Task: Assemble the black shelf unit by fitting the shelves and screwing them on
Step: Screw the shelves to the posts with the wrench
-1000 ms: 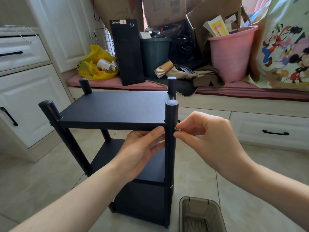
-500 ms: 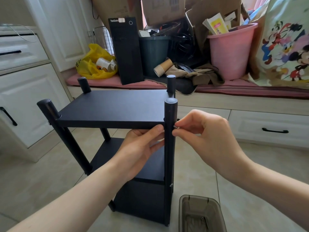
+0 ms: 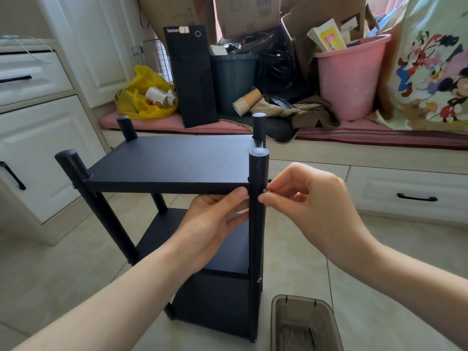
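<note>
Hardly anything has moved: at centre frame the right hand [image 3: 311, 201] still pinches the screw [image 3: 266, 190] against the front post [image 3: 257, 168] of the shelf unit [image 3: 215, 300], the left hand [image 3: 215, 224], fingers loose, props the top shelf [image 3: 172, 160] from beneath; I'd guess the screw is just being started

The tiled floor [image 3: 63, 262] bears the black shelf unit [image 3: 172, 160] and a translucent bin [image 3: 301, 315] beside it.

Bright soft daylight, wide-angle edge distortion
</note>
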The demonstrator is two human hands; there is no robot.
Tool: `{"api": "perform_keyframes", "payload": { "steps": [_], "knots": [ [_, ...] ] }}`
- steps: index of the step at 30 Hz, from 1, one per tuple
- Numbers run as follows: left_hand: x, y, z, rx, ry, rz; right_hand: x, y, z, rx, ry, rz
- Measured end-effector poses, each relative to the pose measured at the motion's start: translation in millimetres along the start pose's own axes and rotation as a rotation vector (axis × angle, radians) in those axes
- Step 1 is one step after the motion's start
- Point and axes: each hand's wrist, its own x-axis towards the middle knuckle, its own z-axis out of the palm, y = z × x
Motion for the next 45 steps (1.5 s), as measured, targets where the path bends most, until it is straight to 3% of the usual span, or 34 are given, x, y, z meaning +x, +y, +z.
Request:
{"api": "perform_keyframes", "payload": {
  "steps": [9,40,45],
  "knots": [
    [0,1,0,0.013,0.015,-0.003,1,-2,-8,0.018,-0.096,0.009],
    [5,-2,-2,0.035,0.050,0.039,9,12,2,-0.035,-0.047,0.078],
    [0,2,4,0.081,0.089,0.028,17,10,-3,0.180,-0.252,0.231]
  ]
}}
